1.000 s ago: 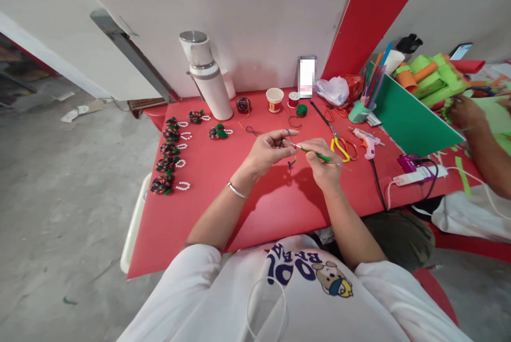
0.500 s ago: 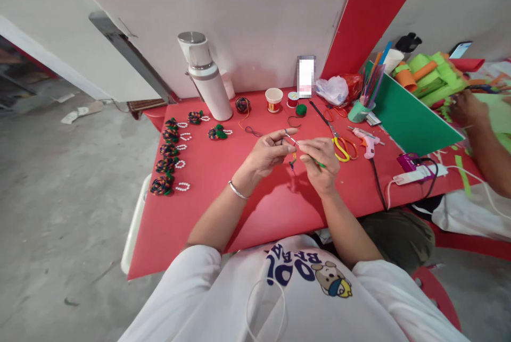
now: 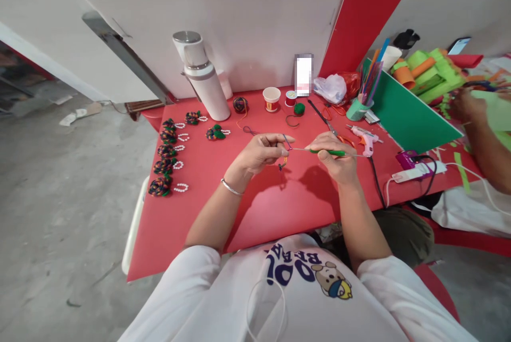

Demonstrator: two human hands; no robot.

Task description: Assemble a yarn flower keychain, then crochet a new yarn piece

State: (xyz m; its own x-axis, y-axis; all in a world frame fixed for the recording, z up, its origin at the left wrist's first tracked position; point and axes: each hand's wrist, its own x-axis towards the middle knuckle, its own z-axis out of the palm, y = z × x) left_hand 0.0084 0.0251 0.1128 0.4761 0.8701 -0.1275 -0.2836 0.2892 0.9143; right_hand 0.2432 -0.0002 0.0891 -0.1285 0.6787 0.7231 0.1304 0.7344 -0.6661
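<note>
My left hand [image 3: 257, 155] pinches a small multicoloured strip of crochet [image 3: 282, 165], which dangles below the fingertips. Dark yarn [image 3: 286, 141] runs over its raised index finger. In my right hand [image 3: 339, 164] is a crochet hook [image 3: 330, 152] with a green grip, held nearly level. Its thin metal tip points left and meets the yarn beside my left fingers. From a multicoloured yarn ball [image 3: 240, 105] at the back, a strand trails over the table towards my left hand. Behind my hands lies a small green yarn ball [image 3: 299, 109].
Yarn flowers with white bead loops [image 3: 160, 186] line the left of the red table [image 3: 191, 241]. A thermos [image 3: 209, 86], paper cup [image 3: 271, 100] and thread spool [image 3: 291, 99] stand behind. Scissors [image 3: 333, 128] and a pink glue gun [image 3: 368, 145] lie right. Another person's hand [image 3: 469, 110] is beyond the green board [image 3: 415, 113].
My right hand has moved right, drawing the crochet hook out to a level position. The dark yarn is now stretched between my left index finger and the hook's tip.
</note>
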